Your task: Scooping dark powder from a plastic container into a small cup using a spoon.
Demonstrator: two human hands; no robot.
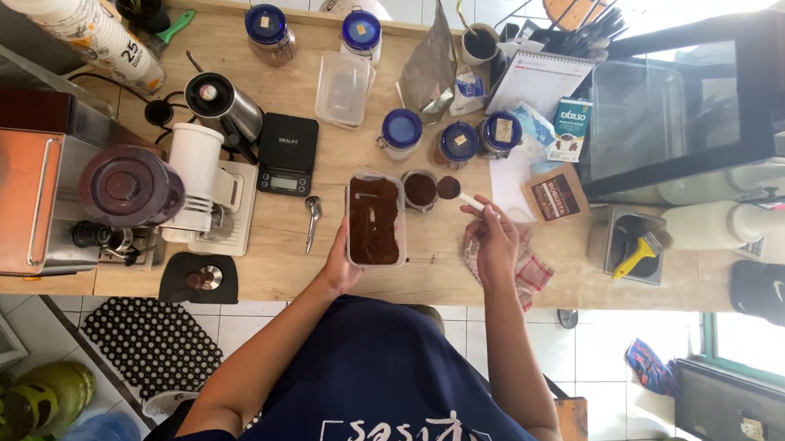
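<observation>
Head view: left hand (339, 266) fingers wrapped on clear tub (376, 221) of coffee grounds, mid-bench (269, 273). Right hand (494, 239) fingers pinched on white scoop (457, 191), full, over small cup (420, 189).

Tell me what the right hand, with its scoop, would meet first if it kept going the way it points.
The right hand points its scoop up-left; first in line is probably the small round cup of grounds beside it, though the scoop's height above it is unclear.
</observation>
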